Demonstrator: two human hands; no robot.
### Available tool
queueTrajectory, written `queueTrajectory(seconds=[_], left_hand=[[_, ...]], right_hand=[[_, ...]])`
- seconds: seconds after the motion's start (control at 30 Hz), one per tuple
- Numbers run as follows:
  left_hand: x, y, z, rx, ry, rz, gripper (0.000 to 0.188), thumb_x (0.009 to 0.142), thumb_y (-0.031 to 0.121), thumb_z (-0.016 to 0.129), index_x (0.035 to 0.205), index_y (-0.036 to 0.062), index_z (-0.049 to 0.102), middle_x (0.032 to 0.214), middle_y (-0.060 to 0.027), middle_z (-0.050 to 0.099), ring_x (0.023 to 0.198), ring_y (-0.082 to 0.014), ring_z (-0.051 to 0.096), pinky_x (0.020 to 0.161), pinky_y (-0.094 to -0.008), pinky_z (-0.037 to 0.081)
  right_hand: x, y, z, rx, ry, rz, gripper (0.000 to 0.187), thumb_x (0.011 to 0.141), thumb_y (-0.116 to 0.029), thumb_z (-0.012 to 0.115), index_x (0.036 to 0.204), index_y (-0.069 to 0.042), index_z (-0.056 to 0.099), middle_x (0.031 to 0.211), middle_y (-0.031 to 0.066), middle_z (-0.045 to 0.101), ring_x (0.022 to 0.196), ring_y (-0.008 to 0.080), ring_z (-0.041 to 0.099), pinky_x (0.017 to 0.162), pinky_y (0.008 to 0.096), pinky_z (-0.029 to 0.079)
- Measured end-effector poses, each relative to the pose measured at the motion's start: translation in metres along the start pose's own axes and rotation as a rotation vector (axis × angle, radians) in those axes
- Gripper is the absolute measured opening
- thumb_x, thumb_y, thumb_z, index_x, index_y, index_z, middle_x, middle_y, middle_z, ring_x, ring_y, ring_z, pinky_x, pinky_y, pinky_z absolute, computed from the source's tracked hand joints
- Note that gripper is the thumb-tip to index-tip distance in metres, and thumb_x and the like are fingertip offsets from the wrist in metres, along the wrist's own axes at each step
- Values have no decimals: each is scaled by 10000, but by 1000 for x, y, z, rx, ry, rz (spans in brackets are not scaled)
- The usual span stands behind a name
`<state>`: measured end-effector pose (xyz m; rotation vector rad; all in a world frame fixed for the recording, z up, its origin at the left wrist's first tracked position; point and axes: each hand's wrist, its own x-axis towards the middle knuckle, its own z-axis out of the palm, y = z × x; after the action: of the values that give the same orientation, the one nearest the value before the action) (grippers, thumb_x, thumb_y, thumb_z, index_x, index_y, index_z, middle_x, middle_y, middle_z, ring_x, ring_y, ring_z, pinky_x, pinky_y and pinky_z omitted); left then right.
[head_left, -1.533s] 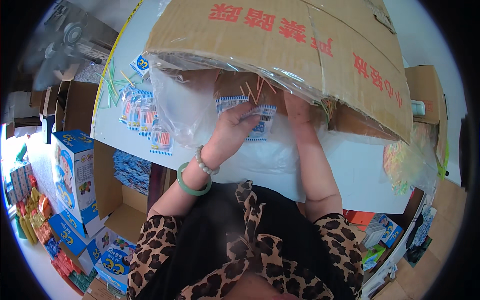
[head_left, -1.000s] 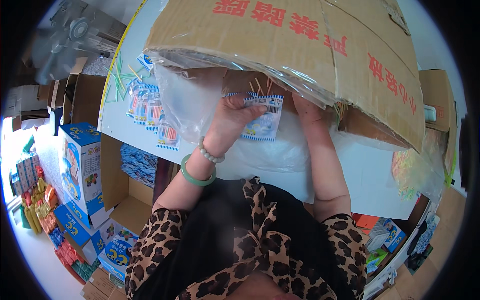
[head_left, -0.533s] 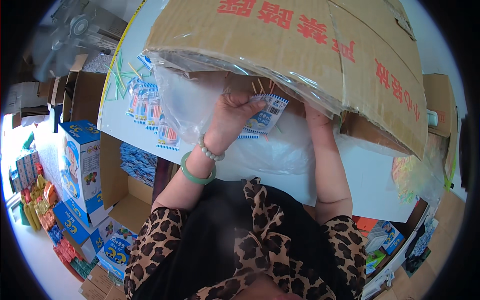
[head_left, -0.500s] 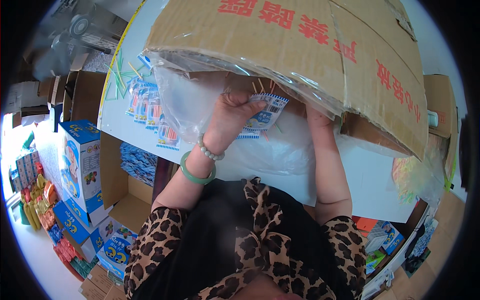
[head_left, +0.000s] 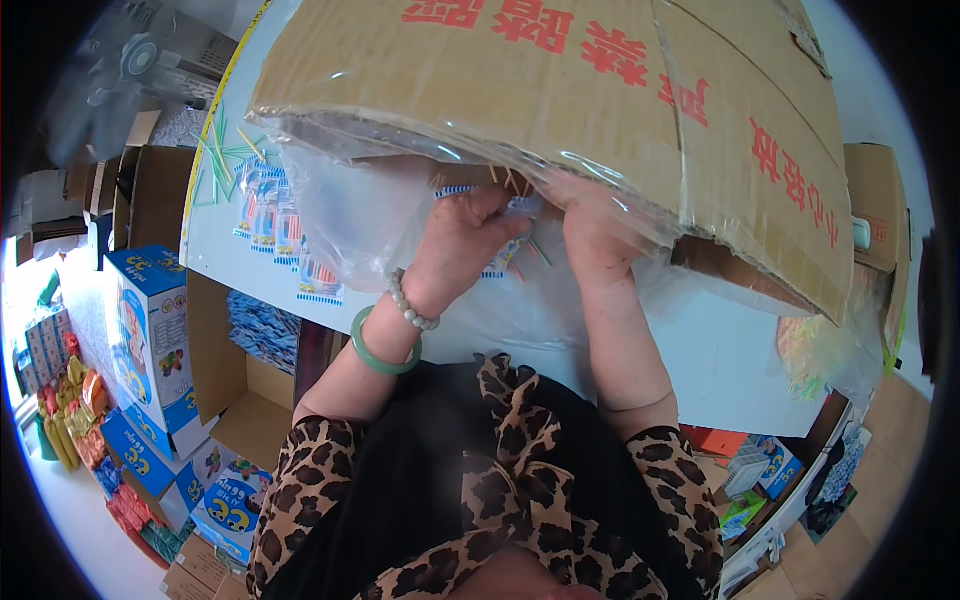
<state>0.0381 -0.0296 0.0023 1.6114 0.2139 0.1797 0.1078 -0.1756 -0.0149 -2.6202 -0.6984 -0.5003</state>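
The carton — cut off by the view's upper edge — partly hides the right hand.

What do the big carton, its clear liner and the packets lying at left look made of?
Carton: matte brown corrugated cardboard, by its faint ribs and creases. Clear liner: thin, glossy plastic film; see-through, wrinkled, highlights. Packets: probably printed plastic film, since pink shows through; finish hard to tell.

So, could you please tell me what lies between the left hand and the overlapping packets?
In the head view, clear plastic film lies between the left hand and the overlapping packets.
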Motion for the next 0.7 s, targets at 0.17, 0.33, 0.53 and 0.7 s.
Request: queueTrajectory(seconds=[0.17, 0.33, 0.53, 0.7], left_hand=[[-1, 11, -1, -94, -94, -92, 110, 751, 33, 717, 773, -12, 619, 682, 24, 595, 631, -22, 463, 544, -218, 412], [-1, 9, -3, -154, -125, -112, 114, 749, 32, 725, 753, 2, 615, 677, 42, 583, 619, -15, 448, 530, -207, 398], [-5, 3, -1, -289, -166, -197, 113, 757, 44, 727, 752, 20, 616, 661, 50, 563, 587, -11, 437, 493, -195, 379], [-6, -6, 0, -330, -146, -211, 101, 767, 42, 717, 756, 22, 618, 646, 48, 549, 581, -14, 458, 482, -196, 399]], right_hand=[[3, -14, -5, 287, 155, 114, 182, 819, -124, 539, 841, -110, 720, 783, 52, 697, 701, 213, 659, 676, 300, 518], [8, -27, -6, 764, 348, 153, 165, 841, -63, 505, 806, -6, 656, 730, 136, 668, 673, 227, 652, 629, 345, 529], [-4, -18, 1, 1008, 290, 322, 115, 857, 1, 487, 844, 13, 600, 722, 145, 622, 660, 256, 633, 627, 385, 535], [-3, -23, -4, 1138, 449, 303, 77, 880, -15, 511, 886, -3, 587, 690, 118, 594, 616, 241, 606, 624, 399, 534]])
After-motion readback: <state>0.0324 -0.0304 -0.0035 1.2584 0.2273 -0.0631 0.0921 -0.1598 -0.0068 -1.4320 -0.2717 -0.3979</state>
